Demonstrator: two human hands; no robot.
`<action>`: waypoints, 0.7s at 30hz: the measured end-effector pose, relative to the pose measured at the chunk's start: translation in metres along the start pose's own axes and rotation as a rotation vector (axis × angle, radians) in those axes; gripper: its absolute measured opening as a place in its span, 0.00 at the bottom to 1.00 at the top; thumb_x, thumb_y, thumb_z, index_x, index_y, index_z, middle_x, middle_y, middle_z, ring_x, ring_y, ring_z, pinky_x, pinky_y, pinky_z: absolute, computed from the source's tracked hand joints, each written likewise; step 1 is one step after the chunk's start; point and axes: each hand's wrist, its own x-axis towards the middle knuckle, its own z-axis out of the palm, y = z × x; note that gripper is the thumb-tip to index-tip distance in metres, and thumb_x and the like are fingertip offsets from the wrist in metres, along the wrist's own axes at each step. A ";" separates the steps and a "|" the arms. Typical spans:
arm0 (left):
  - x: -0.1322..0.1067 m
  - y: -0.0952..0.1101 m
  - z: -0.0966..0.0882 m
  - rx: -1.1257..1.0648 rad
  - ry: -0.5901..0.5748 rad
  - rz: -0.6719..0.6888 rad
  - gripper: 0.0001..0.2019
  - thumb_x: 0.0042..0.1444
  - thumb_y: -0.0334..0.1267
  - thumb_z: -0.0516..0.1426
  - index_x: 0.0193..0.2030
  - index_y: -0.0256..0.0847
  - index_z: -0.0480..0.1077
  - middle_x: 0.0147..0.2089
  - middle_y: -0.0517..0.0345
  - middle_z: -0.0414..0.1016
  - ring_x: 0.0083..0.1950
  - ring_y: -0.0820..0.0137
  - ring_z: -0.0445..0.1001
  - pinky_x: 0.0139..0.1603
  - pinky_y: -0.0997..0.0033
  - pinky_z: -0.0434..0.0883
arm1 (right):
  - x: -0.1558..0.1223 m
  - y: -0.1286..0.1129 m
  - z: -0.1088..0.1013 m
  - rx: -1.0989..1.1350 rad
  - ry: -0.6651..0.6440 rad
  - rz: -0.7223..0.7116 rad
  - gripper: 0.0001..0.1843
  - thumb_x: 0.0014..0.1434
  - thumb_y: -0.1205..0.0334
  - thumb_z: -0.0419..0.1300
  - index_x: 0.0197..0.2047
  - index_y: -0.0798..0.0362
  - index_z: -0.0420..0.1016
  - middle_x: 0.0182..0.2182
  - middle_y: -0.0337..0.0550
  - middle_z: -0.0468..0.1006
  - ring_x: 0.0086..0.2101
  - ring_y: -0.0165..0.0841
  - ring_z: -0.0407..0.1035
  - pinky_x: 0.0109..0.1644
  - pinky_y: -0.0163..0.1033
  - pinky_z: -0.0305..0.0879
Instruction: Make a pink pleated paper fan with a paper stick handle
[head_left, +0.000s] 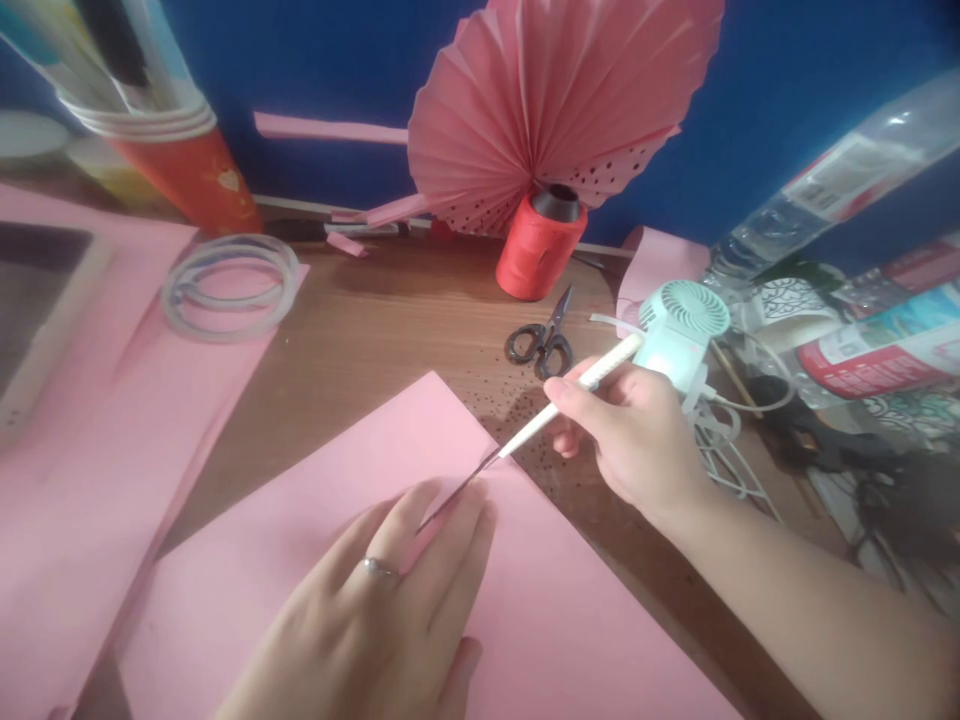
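Observation:
My left hand (pixel 390 585), with a ring on one finger, lies flat on a sheet of pink paper (pixel 570 590), fingers stretched out and slightly parted. My right hand (pixel 630 430) grips a slim white pen-like tool (pixel 559 410), its tip down at the paper near the upper right edge. From that tip a thin dark line (pixel 457 492) runs between my left fingers; I cannot tell whether it belongs to the tool or lies on the paper. Just beyond my right hand sit small black-handled scissors (pixel 541 340). Tiny dark specks are scattered on the wooden table (pixel 360 320) nearby.
A pleated pink paper fan (pixel 555 90) rises behind a red tape-like roll (pixel 541 245). To the left are clear rings (pixel 229 285), more pink paper (pixel 90 440) and an orange cup of pens (pixel 180 165). A mint mini fan (pixel 679 325), cables and bottles (pixel 840 190) crowd the right.

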 end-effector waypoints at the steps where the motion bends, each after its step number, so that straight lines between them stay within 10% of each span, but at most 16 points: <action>1: 0.000 0.000 0.000 0.004 -0.009 -0.002 0.21 0.53 0.40 0.49 0.52 0.37 0.66 0.55 0.60 0.68 0.53 0.62 0.61 0.50 0.65 0.61 | 0.000 0.000 0.000 -0.001 0.002 0.000 0.10 0.47 0.59 0.65 0.28 0.55 0.68 0.16 0.35 0.71 0.15 0.28 0.66 0.15 0.30 0.64; 21: -0.004 -0.001 0.001 -0.003 0.001 0.033 0.21 0.53 0.39 0.50 0.53 0.36 0.65 0.55 0.58 0.67 0.54 0.61 0.60 0.51 0.63 0.61 | 0.004 0.001 -0.003 0.010 0.014 0.009 0.12 0.45 0.59 0.66 0.29 0.54 0.68 0.18 0.33 0.70 0.16 0.27 0.66 0.16 0.31 0.64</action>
